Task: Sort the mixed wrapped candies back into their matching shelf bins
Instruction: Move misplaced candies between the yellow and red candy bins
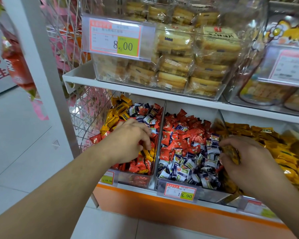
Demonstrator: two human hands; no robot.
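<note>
left hand [128,140]: fingers curled into candies [145,154] beneath | right hand [248,163]: clamped on yellow candies [230,152]

You reach the three candy bins only through the gap under the upper shelf [145,91], whose front edge overhangs their back halves. Clear dividers stand between bins: one [160,133] between the left bin [150,178] and the middle bin [178,184], another [223,122] before the right bin [231,198]. Your left hand [128,140] fills the left bin's front; your right hand [248,163] straddles the middle and right bins' shared edge. A wire rack [86,107] closes the left side. The middle bin's centre and back lie open.
</note>
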